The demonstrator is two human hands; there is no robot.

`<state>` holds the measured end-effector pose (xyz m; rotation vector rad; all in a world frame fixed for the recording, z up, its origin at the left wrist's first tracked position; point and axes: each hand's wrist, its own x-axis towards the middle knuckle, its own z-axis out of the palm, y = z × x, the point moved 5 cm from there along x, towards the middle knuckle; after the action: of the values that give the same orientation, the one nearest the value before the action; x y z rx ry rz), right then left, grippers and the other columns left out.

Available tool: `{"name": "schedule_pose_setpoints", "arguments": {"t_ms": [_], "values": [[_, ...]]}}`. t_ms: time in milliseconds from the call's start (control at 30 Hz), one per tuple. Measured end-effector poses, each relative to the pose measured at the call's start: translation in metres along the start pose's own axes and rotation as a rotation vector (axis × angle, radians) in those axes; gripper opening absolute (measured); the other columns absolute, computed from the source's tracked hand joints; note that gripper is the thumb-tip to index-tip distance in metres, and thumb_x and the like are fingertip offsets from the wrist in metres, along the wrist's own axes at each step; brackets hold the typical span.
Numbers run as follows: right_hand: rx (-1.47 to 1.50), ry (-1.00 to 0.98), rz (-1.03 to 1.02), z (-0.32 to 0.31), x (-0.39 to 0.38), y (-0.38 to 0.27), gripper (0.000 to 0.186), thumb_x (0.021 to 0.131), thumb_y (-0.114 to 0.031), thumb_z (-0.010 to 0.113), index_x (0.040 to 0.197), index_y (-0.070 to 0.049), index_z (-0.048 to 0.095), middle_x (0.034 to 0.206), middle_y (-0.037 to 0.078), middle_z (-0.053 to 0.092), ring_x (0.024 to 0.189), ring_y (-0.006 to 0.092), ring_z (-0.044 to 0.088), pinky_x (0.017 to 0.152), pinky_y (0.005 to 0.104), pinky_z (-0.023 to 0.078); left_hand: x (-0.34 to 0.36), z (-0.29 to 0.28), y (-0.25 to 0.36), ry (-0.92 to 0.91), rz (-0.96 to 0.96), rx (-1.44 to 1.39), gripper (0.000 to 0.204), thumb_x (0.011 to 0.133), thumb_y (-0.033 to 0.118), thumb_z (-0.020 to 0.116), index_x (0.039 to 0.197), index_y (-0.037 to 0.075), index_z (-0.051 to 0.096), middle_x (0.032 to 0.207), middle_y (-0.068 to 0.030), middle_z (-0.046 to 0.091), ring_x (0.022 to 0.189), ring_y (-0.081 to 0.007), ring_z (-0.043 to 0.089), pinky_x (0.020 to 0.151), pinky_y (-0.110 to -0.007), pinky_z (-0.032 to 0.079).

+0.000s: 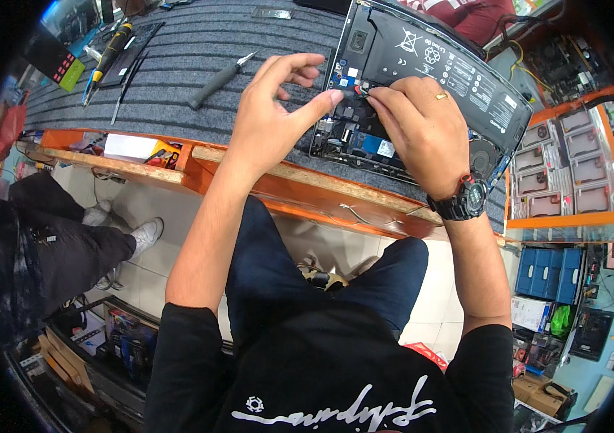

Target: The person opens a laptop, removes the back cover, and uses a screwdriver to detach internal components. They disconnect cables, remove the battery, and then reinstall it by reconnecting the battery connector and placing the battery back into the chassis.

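An opened laptop (343, 148) lies on the striped grey mat, its inner parts showing. The black battery (458, 79) fills its far side, and a round fan (481, 155) sits at the right. My right hand (426, 119), with a watch and a ring, reaches over the board with thumb and forefinger pinched on a short wire cable (362, 92) with red and dark strands. Its plug end is too small to make out. Beside the laptop's left edge, my left hand (274, 108) is open, fingers apart, thumb tip next to the board and the cable.
A grey-handled screwdriver (216, 86) lies left of my left hand. Farther left are a yellow-and-black screwdriver (112, 54) and tweezers (125, 90). An open drawer (115, 162) juts out below the bench. Phone cases (563, 162) stand at right; another person's legs (54, 238) are at left.
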<state>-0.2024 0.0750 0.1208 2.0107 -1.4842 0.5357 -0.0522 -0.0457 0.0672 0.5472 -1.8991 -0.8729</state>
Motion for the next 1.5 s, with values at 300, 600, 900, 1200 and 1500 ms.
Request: {"name": "schedule_pose_setpoints", "arguments": {"t_ms": [300,600,900,1200,1500], "values": [[0.057,0.041,0.013,-0.001,0.002,-0.003,0.015,0.085,-0.011,0.075,0.098,-0.008,0.069,0.089,0.003,0.061,0.083,0.0225,0.061,0.071,0.0362,0.048,0.002,0.033,-0.021,-0.255,-0.214,-0.592,0.042,0.092,0.008,0.075,0.13,-0.001,0.06,0.112,-0.0047,0.07,0.097,-0.0077,0.061,0.082,-0.023,0.048],[-0.034,-0.035,-0.085,0.002,-0.002,-0.004,0.022,0.081,-0.009,0.069,0.103,-0.007,0.067,0.096,0.004,0.062,0.086,0.0218,0.061,0.073,0.0351,0.047,-0.001,0.041,-0.024,-0.23,-0.192,-0.65,0.047,0.088,0.004,0.079,0.13,-0.001,0.058,0.108,-0.0026,0.072,0.092,-0.0045,0.062,0.078,-0.021,0.046],[-0.051,-0.104,-0.145,0.003,0.001,0.002,0.024,0.079,-0.01,0.065,0.103,-0.008,0.066,0.097,0.004,0.061,0.087,0.0212,0.061,0.074,0.0342,0.047,0.003,0.04,-0.025,-0.18,-0.186,-0.567,0.047,0.088,0.005,0.079,0.13,-0.002,0.06,0.107,-0.0032,0.073,0.089,-0.004,0.062,0.076,-0.02,0.046],[-0.044,-0.099,-0.159,0.003,0.003,0.003,0.023,0.079,-0.01,0.065,0.102,-0.008,0.066,0.093,0.003,0.058,0.084,0.0203,0.059,0.073,0.0335,0.046,0.002,0.039,-0.025,-0.179,-0.149,-0.548,0.051,0.087,0.003,0.079,0.133,-0.004,0.059,0.108,-0.0036,0.073,0.089,-0.0042,0.061,0.075,-0.02,0.044],[-0.087,-0.101,-0.171,0.004,0.004,0.002,0.021,0.079,-0.01,0.065,0.1,-0.007,0.066,0.09,0.003,0.056,0.083,0.0199,0.058,0.071,0.0333,0.045,0.002,0.04,-0.026,-0.163,-0.117,-0.503,0.054,0.087,0.002,0.078,0.136,-0.004,0.057,0.11,-0.0041,0.073,0.094,-0.0044,0.062,0.076,-0.02,0.044]]}}
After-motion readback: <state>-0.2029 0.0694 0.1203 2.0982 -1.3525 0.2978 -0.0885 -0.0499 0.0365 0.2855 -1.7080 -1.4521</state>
